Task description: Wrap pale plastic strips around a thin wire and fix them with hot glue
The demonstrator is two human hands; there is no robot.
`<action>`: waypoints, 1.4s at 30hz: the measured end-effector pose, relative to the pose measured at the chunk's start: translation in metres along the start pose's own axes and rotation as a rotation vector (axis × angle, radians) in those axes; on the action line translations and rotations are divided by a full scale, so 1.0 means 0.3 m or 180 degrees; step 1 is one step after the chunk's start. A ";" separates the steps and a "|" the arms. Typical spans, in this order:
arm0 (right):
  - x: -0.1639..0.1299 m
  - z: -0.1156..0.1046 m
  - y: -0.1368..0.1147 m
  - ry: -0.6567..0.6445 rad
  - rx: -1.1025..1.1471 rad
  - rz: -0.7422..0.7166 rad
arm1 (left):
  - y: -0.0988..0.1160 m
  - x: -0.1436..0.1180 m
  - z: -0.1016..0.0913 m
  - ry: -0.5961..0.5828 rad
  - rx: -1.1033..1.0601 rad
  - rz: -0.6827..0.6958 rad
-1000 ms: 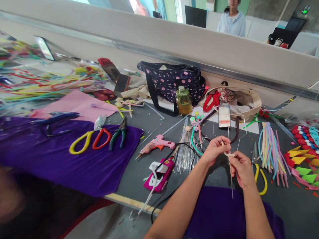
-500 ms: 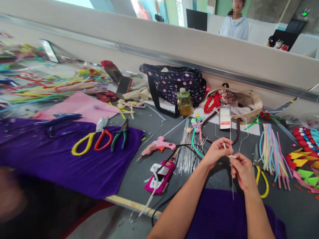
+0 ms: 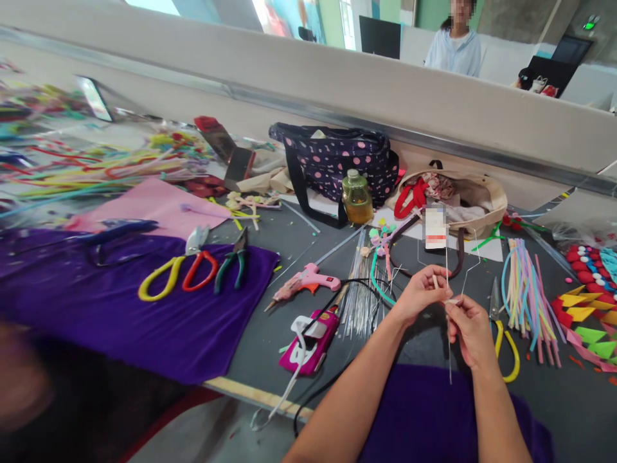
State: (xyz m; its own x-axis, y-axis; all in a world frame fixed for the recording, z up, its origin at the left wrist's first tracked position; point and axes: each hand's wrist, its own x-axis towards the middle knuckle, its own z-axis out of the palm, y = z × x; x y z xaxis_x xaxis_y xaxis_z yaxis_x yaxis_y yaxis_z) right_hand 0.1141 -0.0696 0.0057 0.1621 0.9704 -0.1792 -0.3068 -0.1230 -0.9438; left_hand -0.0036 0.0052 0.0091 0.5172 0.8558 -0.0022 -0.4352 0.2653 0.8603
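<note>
My left hand (image 3: pixel 424 296) is closed in a pinch on a narrow pale strip (image 3: pixel 436 283), at the spot where a thin metal wire (image 3: pixel 447 260) passes. Just below and to the right, my right hand (image 3: pixel 466 326) pinches the same strip against the wire. The wire's straight end hangs down below the fingers. Bent wire arms (image 3: pixel 471 267) rise on either side above my hands, forming an open frame. My fingertips hide where strip and wire meet.
Yellow-handled scissors (image 3: pixel 511 360) and pastel pipe cleaners (image 3: pixel 523 296) lie to the right. Left are loose wires (image 3: pixel 359 302), a pink glue gun (image 3: pixel 308 280), a magenta case (image 3: pixel 313 347), and pliers (image 3: pixel 234 263) on purple cloth (image 3: pixel 159 328). Bags (image 3: pixel 337 161) stand behind; a person (image 3: pixel 456 51) is beyond the partition.
Both hands keep their pinch on the strip and wire, with only a slight shift of the fingers. Everything else on the table stays where it was.
</note>
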 end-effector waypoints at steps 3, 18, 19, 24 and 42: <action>0.001 0.000 0.000 0.0011 -0.0019 -0.0008 | -0.003 0.001 -0.002 -0.0055 0.0033 0.0042; -0.004 -0.001 -0.018 -0.0029 -0.0010 -0.0024 | -0.004 0.001 0.003 -0.0025 -0.0158 0.0018; -0.009 -0.002 -0.023 -0.0045 -0.0007 -0.0017 | -0.002 0.001 0.002 0.0016 -0.0247 0.0032; -0.081 -0.020 -0.022 -0.0147 0.0021 0.0118 | -0.001 0.018 -0.019 0.0499 -0.0763 0.0287; -0.158 -0.198 -0.125 0.1077 -0.2132 -0.0784 | -0.014 0.028 -0.056 0.0159 -0.1001 -0.0129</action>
State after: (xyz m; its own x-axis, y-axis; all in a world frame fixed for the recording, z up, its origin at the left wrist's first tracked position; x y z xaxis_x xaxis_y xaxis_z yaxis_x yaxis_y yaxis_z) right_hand 0.1737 -0.1233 0.0329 0.4615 0.8832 0.0834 0.3878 -0.1163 -0.9144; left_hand -0.0100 0.0188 -0.0030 0.5054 0.8605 -0.0651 -0.6255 0.4172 0.6593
